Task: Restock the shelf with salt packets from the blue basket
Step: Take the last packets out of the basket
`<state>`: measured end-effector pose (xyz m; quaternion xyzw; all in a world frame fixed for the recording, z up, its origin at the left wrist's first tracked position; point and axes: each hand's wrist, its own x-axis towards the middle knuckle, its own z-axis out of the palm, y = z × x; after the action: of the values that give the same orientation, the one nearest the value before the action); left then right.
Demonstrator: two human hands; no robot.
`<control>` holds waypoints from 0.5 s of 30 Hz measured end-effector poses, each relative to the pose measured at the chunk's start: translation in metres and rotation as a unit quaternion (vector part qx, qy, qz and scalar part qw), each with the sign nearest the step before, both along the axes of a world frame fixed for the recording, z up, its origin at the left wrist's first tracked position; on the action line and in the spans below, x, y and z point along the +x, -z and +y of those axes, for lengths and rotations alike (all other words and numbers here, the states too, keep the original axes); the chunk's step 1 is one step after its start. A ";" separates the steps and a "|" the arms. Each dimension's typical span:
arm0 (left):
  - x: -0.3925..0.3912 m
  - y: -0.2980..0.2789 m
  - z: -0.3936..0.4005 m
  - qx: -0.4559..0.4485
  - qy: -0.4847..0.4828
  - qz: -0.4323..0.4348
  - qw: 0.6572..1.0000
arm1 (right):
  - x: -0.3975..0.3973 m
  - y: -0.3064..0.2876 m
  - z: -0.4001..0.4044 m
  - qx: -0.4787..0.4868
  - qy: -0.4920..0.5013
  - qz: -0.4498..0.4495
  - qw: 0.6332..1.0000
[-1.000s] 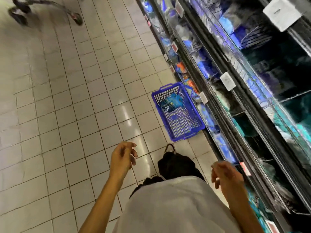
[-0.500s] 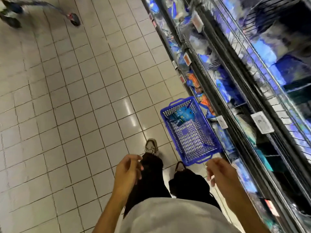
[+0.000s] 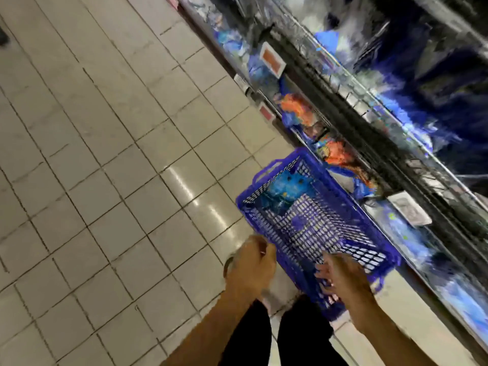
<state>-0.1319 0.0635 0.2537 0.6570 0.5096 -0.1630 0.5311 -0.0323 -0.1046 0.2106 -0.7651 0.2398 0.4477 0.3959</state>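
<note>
step: reaching toward blue basket (image 3: 314,223) on floor by shelf (image 3: 396,143)
left hand (image 3: 250,262): loosely curled, empty
right hand (image 3: 343,276): fingers spread, empty, over basket's near end
next: likely pick up salt packets (image 3: 282,191) at far end

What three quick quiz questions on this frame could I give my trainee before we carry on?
1. True or false: the basket stands on the floor beside the shelf.
2. Where in the basket do the packets lie? A) far end B) near end C) spread all over
3. Fill in: neither the left hand nor the right hand holds a ____.

Key: 1 true; 2 A; 3 packet.
</note>
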 end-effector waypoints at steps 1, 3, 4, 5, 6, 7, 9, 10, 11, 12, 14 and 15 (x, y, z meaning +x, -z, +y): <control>0.013 0.027 0.003 0.004 0.010 0.005 1.000 | 0.006 0.028 0.005 -0.009 -0.006 -0.001 1.000; 0.036 0.087 0.004 0.012 0.048 0.012 0.999 | 0.015 0.089 0.009 -0.021 -0.021 -0.009 1.000; 0.048 0.119 0.004 0.013 0.060 0.015 0.998 | 0.019 0.119 0.011 -0.021 -0.028 -0.011 0.999; 0.058 0.146 0.005 0.017 0.069 0.018 0.997 | 0.023 0.143 0.016 -0.023 -0.041 -0.014 0.999; 0.068 0.169 0.008 0.022 0.078 0.025 0.996 | 0.027 0.164 0.021 -0.029 -0.060 -0.018 0.998; 0.077 0.195 0.008 0.027 0.086 0.039 0.995 | 0.030 0.188 0.023 -0.040 -0.081 -0.022 0.996; 0.093 0.243 0.010 0.040 0.093 0.062 0.993 | 0.036 0.233 0.029 -0.046 -0.114 -0.028 0.992; 0.098 0.264 0.012 0.042 0.102 0.070 0.991 | 0.038 0.253 0.031 -0.047 -0.123 -0.031 0.991; 0.103 0.281 0.013 0.046 0.113 0.077 0.989 | 0.041 0.272 0.033 -0.055 -0.132 -0.033 0.989; 0.108 0.300 0.013 0.057 0.127 0.080 0.987 | 0.044 0.292 0.034 -0.068 -0.146 -0.038 0.986; 0.114 0.332 0.013 0.085 0.144 0.085 0.982 | 0.051 0.326 0.041 -0.092 -0.176 -0.036 0.979; 0.116 0.343 0.012 0.103 0.155 0.090 0.978 | 0.055 0.340 0.046 -0.093 -0.182 -0.026 0.978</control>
<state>-0.0154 0.0754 -0.0897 0.7619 0.4612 -0.2491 0.3806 0.0224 -0.0587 -0.1296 -0.8408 0.1265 0.4681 0.2408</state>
